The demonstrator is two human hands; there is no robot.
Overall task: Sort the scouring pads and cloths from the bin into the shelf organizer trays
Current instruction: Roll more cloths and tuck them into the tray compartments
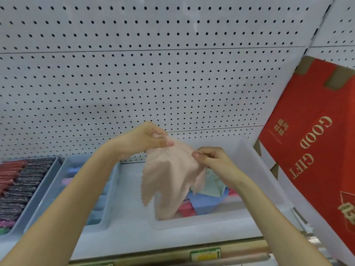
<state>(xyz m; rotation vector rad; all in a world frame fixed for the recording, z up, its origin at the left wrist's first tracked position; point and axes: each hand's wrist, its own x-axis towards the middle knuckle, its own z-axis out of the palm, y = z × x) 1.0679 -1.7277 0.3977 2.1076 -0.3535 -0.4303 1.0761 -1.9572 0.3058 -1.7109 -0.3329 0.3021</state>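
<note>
Pink cloth (171,175) hangs over bin (192,224), its upper edge pinched by left hand (148,140) and right hand (215,160); organizer tray (112,190) lies just left of bin, on left hand's side

Shop (pegboard wall (153,83), shelf-edge label (205,254))

Bright, even, cool light washes the white pegboard (153,73), no hard shadows, no glare. Wide-angle bend is plain: panel seams curve and the red box (315,150) leans at the right edge. Everything is soft; the pink cloth (172,169) shows only a faint weave.
</note>
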